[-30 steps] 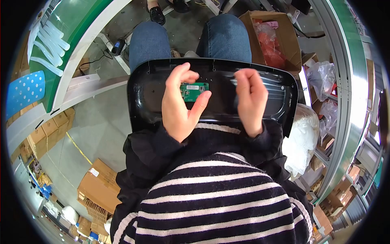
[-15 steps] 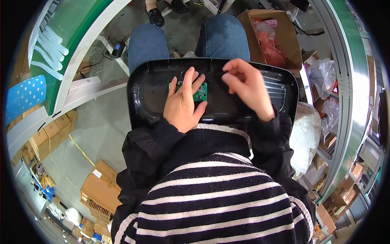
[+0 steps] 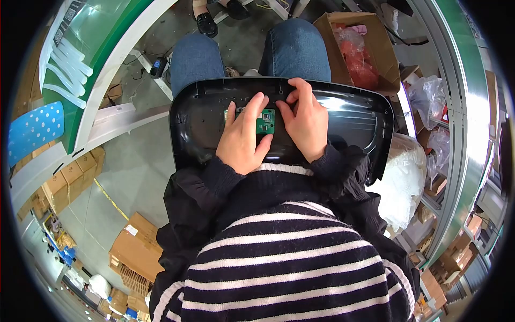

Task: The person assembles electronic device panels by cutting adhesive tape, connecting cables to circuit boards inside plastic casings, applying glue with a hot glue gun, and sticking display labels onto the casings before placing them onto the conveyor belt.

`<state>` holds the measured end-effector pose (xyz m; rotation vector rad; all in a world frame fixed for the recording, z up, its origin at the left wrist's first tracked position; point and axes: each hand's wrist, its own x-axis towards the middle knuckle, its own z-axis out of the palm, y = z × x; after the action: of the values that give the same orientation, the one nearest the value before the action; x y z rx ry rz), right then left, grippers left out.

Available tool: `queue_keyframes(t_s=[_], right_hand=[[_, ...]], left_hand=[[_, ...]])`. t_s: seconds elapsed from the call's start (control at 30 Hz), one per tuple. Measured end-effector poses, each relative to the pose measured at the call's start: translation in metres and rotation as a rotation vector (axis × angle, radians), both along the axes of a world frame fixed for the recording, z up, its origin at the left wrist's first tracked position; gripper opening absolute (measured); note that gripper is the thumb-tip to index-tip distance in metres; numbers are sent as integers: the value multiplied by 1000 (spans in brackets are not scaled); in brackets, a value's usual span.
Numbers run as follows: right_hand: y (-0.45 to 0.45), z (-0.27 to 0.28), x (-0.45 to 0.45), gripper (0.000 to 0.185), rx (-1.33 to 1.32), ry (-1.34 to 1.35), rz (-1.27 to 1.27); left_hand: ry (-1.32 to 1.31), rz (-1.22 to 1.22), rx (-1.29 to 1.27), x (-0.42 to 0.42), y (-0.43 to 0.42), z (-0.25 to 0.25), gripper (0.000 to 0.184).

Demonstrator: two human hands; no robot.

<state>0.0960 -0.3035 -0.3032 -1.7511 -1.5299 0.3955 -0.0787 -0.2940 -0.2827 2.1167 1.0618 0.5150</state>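
Right hand [image 3: 308, 127] now nearer the green board [image 3: 266, 123], fingers curled, parted; left hand [image 3: 240, 144] over it, fingers spread.

no legible text, white label [image 3: 131, 229] on a cardboard box [image 3: 140, 249] too small to read

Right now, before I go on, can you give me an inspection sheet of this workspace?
Surface: black shell lies across the lap, hollow side up.
Job's things: green circuit board inside the shell, partly covered.
Hands: left hand spread over the board; right hand beside it, fingers curled, grip unclear.
Clutter on shell: nothing seen beyond small specks.
Clutter nearby: open carton with red plastic inside; clear bags at right.
Cables: dark cable beyond the carton; none seen on the shell.
Surroundings: metal frame at right, blue dotted item at left, brown carton lower left.
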Motion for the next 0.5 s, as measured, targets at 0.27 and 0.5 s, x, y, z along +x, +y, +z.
queue_keyframes(t_s=[0.27, 0.5], right_hand=[[9, 44, 44, 15, -626, 884, 219], [20, 9, 32, 10, -374, 170, 358]], left_hand=[[90, -43, 33, -1, 0, 0, 90], [93, -35, 44, 0, 1, -1, 89]])
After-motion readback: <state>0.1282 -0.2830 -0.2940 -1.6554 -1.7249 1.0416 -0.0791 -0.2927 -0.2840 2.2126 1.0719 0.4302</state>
